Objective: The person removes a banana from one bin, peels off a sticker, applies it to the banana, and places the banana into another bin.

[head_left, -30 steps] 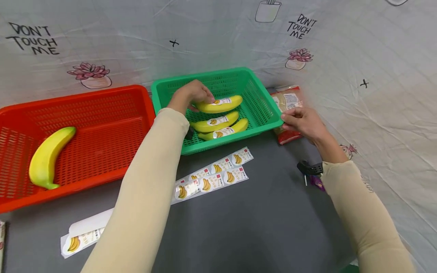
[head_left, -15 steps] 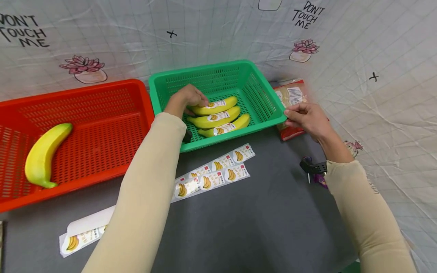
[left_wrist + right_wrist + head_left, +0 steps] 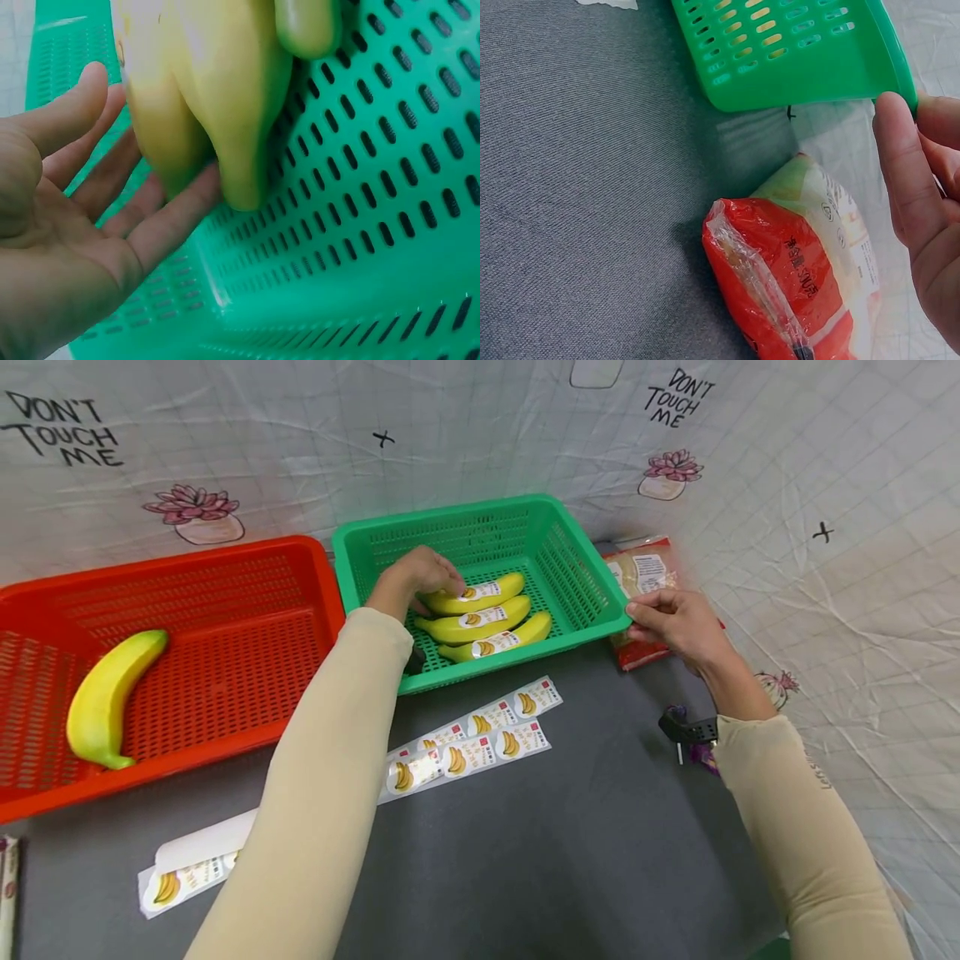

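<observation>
To settle the rear banana [image 3: 483, 595] evenly beside the two other bananas [image 3: 471, 623] inside the green basket [image 3: 450, 515], brace the rim [image 3: 896, 56] your right grip [image 3: 681, 622] pinches and nudge gently with your left grip [image 3: 423, 573], its fingers [image 3: 169, 225] relaxed against banana ends, not clasping.

Long, plain cream sleeves [image 3: 318, 781] with a black strap [image 3: 699, 729] beside the right one.

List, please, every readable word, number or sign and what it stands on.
"DON'T TOUCH ME", twice, on the patterned sheet.
"X", on the same sheet.
"净含量", on the red bag; number unclear.
Too small or blurred: sticker strips, banana stickers, bag's white panel, lettering by right sleeve.
</observation>
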The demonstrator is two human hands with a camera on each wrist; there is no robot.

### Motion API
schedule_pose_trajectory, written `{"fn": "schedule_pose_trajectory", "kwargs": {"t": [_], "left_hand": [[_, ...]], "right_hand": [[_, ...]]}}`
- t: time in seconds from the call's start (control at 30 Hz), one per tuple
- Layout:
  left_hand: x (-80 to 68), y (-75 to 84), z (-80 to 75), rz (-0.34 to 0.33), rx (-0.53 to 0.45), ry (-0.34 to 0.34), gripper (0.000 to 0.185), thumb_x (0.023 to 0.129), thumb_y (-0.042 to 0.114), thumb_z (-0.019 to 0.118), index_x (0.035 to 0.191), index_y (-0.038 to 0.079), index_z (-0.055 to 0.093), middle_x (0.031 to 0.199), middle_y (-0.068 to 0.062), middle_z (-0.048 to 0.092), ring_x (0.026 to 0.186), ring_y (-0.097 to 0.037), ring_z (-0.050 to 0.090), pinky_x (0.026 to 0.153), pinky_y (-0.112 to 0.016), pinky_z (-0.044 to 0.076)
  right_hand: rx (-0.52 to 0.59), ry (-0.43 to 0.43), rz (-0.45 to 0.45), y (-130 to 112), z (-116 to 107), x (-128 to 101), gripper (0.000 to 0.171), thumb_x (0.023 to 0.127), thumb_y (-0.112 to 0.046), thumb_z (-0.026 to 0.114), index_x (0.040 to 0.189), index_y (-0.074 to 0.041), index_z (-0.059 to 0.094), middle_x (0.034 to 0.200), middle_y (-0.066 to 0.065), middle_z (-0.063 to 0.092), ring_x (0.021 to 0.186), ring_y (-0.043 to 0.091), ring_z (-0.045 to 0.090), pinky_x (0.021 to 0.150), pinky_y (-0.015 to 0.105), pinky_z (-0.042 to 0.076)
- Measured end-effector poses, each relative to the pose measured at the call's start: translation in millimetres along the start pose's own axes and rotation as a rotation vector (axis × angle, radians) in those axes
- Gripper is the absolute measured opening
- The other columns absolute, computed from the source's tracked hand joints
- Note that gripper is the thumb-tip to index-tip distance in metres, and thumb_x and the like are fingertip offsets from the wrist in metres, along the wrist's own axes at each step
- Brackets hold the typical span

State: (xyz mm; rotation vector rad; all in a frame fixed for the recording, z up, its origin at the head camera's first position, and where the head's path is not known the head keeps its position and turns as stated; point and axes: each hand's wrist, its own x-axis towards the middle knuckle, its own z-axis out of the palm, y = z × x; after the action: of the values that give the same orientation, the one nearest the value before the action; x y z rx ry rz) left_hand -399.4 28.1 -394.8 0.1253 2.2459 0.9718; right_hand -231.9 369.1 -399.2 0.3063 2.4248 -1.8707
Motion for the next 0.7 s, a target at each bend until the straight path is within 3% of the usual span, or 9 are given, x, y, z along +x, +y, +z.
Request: {"fn": "schedule_pose_trajectory", "kwargs": {"t": [0.1,0.23,0.33,0.5,0.6,0.7], "left_hand": [[-14.4,-1.0,-7.6,0.026,0.030,0.007,0.041,0.104,0.028,0.058,0.144,0.019,0.059,0.161,-0.004,0.042,0.149,-0.029,0.039,0.109,-0.053,0.047],[-40.8,5.5,-22.4,0.110,0.175,0.056,0.047,0.106,0.033,0.053,0.151,0.017,0.051,0.166,-0.006,0.033,0.153,-0.030,0.032,0.118,-0.051,0.040],[-71.6,14.4,-36.0,0.210,0.277,0.112,0.050,0.107,0.034,0.050,0.153,0.014,0.047,0.165,-0.007,0.035,0.153,-0.028,0.034,0.121,-0.044,0.036],[-133.7,25.0,-58.0,0.369,0.305,0.218,0.053,0.107,0.039,0.047,0.154,0.014,0.047,0.166,-0.006,0.035,0.154,-0.026,0.031,0.124,-0.044,0.031],[-170.5,9.4,-75.3,0.406,0.285,0.312,0.054,0.107,0.043,0.047,0.154,0.017,0.046,0.164,-0.006,0.037,0.152,-0.028,0.035,0.121,-0.049,0.034],[-201.8,-33.5,-101.0,0.362,0.228,0.435,0.056,0.106,0.045,0.047,0.155,0.018,0.046,0.161,-0.009,0.042,0.144,-0.033,0.046,0.112,-0.052,0.041]], "right_hand": [[0.002,-0.013,-0.007,-4,6,0,0.006,0.099,-0.014,0.067,0.096,-0.016,0.072,0.083,-0.009,0.072,0.068,0.007,0.073,0.068,0.022,0.060],[-0.042,-0.028,-0.009,-5,9,-1,0.007,0.100,-0.016,0.065,0.096,-0.018,0.071,0.082,-0.011,0.071,0.069,0.005,0.073,0.069,0.021,0.060],[-0.064,-0.043,0.002,-5,5,-2,0.009,0.101,-0.018,0.064,0.095,-0.020,0.071,0.081,-0.011,0.071,0.069,0.003,0.072,0.069,0.020,0.059],[-0.101,-0.038,0.017,-2,-22,-4,0.016,0.101,-0.020,0.063,0.090,-0.026,0.072,0.080,-0.013,0.071,0.069,0.001,0.071,0.068,0.018,0.059],[-0.148,-0.017,0.029,0,-47,-8,0.019,0.102,-0.022,0.063,0.088,-0.031,0.071,0.079,-0.015,0.070,0.069,0.000,0.071,0.068,0.018,0.059],[-0.169,-0.013,0.049,3,-69,-12,0.020,0.102,-0.023,0.062,0.087,-0.033,0.072,0.079,-0.015,0.071,0.070,0.001,0.072,0.068,0.018,0.059]]}}
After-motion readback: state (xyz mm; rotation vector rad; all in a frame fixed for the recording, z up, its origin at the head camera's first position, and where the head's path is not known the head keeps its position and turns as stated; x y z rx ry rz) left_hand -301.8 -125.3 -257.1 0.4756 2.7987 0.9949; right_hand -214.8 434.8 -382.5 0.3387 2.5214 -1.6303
